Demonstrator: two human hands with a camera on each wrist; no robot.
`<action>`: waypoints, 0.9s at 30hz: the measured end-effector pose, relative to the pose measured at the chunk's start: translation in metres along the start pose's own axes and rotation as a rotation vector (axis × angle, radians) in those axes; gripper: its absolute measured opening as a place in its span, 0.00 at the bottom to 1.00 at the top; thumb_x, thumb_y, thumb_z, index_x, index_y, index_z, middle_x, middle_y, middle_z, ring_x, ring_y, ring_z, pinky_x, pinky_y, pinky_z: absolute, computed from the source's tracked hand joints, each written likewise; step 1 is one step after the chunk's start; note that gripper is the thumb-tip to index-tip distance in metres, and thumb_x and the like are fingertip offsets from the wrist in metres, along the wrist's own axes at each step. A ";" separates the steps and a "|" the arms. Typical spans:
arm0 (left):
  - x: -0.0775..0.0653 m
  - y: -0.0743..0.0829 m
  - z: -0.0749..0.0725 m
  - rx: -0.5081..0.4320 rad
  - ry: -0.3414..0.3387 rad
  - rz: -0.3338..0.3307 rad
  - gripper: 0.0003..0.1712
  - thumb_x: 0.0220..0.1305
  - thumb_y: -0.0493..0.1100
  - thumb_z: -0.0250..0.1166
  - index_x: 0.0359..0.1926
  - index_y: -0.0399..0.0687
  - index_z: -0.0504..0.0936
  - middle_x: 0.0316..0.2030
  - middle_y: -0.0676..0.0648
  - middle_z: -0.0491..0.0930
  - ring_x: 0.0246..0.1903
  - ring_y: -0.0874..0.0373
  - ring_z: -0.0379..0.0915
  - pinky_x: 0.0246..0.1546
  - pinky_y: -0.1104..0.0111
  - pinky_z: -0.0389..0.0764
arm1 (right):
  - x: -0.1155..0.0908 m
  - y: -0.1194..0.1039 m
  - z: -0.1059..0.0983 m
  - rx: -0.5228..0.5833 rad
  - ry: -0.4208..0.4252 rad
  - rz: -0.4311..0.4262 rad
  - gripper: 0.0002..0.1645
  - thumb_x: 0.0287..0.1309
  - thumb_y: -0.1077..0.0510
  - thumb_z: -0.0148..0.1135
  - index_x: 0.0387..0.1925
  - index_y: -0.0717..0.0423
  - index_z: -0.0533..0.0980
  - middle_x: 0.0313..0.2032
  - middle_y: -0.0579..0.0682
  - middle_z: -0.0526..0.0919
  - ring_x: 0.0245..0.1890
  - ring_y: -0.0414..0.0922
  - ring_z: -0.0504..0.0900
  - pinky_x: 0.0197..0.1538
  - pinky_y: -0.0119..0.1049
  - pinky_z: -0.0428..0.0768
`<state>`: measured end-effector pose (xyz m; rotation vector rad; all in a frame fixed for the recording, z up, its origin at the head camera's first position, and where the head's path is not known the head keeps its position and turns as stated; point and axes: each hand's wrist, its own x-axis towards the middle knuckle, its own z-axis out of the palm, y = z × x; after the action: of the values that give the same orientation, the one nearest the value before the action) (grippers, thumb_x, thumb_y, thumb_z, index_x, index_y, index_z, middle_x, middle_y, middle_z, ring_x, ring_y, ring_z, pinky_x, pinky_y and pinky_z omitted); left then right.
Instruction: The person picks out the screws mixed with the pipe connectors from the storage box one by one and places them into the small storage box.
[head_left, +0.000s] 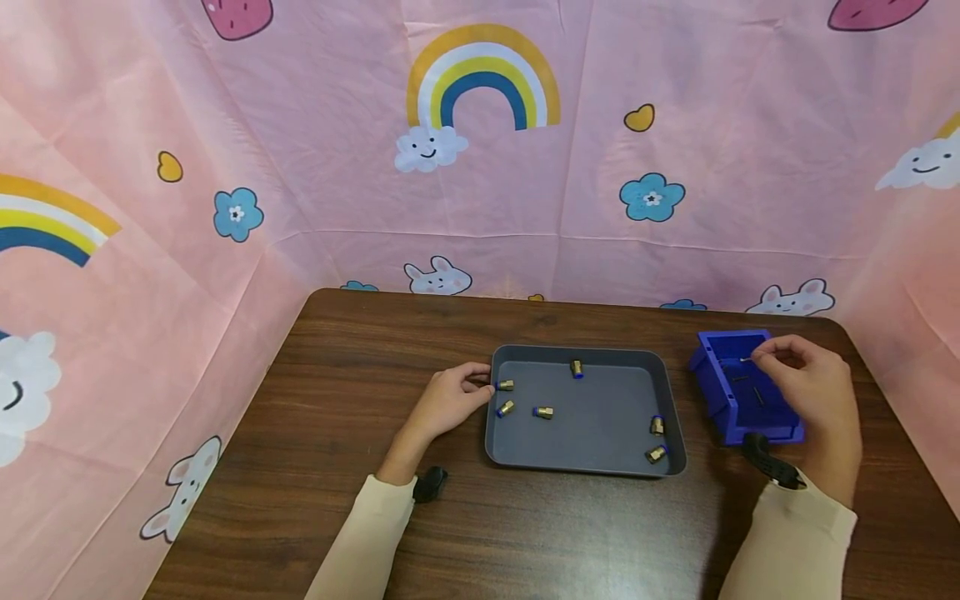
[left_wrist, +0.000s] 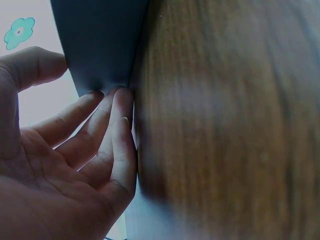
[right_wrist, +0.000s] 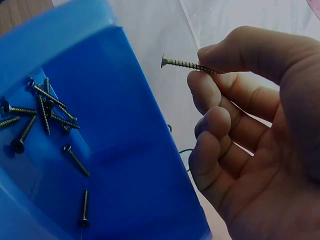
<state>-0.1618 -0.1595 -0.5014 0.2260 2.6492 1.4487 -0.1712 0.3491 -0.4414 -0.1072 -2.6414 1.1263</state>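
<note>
My right hand [head_left: 813,383] pinches a screw [right_wrist: 182,64] between thumb and index finger, its flat head pointing away from the fingertips. The hand is above the right side of a blue plastic bin [head_left: 780,432]. Several dark screws [right_wrist: 76,161] lie scattered inside the bin. My left hand [head_left: 448,400] is at the left side of a grey rectangular tray [head_left: 585,470]. In the left wrist view its relaxed fingertips [left_wrist: 121,97] touch the tray's outer wall, and the thumb meets the rim. Several brass fittings with blue collars [head_left: 543,412] lie spread in the tray.
The tray and bin stand side by side on a dark wooden table [head_left: 360,367], with a narrow strip of tabletop between them. A pink printed cloth [head_left: 330,150] hangs behind the table and at both sides. Black bands with cameras [head_left: 430,484] sit on both wrists.
</note>
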 end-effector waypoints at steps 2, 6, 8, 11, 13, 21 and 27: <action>0.000 0.000 0.000 -0.002 -0.001 0.000 0.23 0.77 0.46 0.68 0.67 0.42 0.86 0.57 0.46 0.89 0.51 0.51 0.89 0.56 0.48 0.85 | -0.001 0.001 -0.001 0.001 -0.009 0.021 0.16 0.76 0.53 0.69 0.48 0.65 0.84 0.30 0.20 0.79 0.35 0.27 0.76 0.42 0.31 0.70; -0.001 -0.001 -0.001 -0.007 -0.010 0.012 0.24 0.77 0.46 0.68 0.67 0.41 0.85 0.57 0.45 0.89 0.51 0.50 0.89 0.56 0.48 0.85 | -0.002 0.002 -0.002 0.008 -0.012 0.040 0.18 0.76 0.51 0.69 0.48 0.65 0.84 0.30 0.19 0.78 0.36 0.27 0.75 0.42 0.31 0.70; 0.000 -0.002 -0.001 -0.008 -0.013 0.022 0.24 0.77 0.47 0.68 0.67 0.41 0.85 0.57 0.44 0.89 0.51 0.50 0.89 0.56 0.48 0.85 | -0.002 0.002 -0.003 0.010 -0.009 0.037 0.18 0.76 0.51 0.69 0.48 0.65 0.84 0.30 0.18 0.78 0.36 0.27 0.75 0.42 0.30 0.70; 0.004 -0.013 0.000 0.005 -0.013 0.062 0.26 0.77 0.50 0.67 0.67 0.41 0.85 0.56 0.44 0.89 0.49 0.52 0.89 0.51 0.52 0.87 | -0.003 0.002 -0.005 -0.008 -0.011 0.027 0.18 0.76 0.51 0.68 0.49 0.65 0.84 0.30 0.18 0.78 0.35 0.27 0.75 0.41 0.30 0.70; 0.004 -0.014 0.001 0.002 -0.014 0.056 0.26 0.77 0.50 0.67 0.67 0.41 0.85 0.56 0.44 0.89 0.49 0.52 0.89 0.51 0.52 0.87 | -0.003 0.002 -0.005 -0.025 -0.019 0.027 0.18 0.77 0.51 0.68 0.50 0.64 0.84 0.30 0.19 0.78 0.35 0.28 0.74 0.41 0.32 0.70; 0.001 -0.001 0.001 0.008 -0.005 -0.007 0.24 0.76 0.46 0.69 0.67 0.42 0.86 0.58 0.45 0.89 0.50 0.52 0.89 0.56 0.48 0.85 | -0.003 0.006 -0.004 -0.022 0.001 0.033 0.18 0.76 0.51 0.70 0.49 0.64 0.84 0.29 0.21 0.79 0.35 0.29 0.74 0.40 0.31 0.70; 0.003 -0.001 0.002 0.010 -0.015 0.002 0.23 0.76 0.45 0.69 0.68 0.43 0.85 0.58 0.45 0.89 0.50 0.52 0.90 0.55 0.49 0.86 | -0.005 0.003 -0.003 -0.014 -0.002 0.016 0.18 0.76 0.50 0.69 0.50 0.64 0.84 0.31 0.20 0.78 0.36 0.29 0.75 0.41 0.31 0.70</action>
<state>-0.1641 -0.1582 -0.5034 0.2395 2.6455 1.4290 -0.1662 0.3521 -0.4429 -0.1296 -2.6553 1.1135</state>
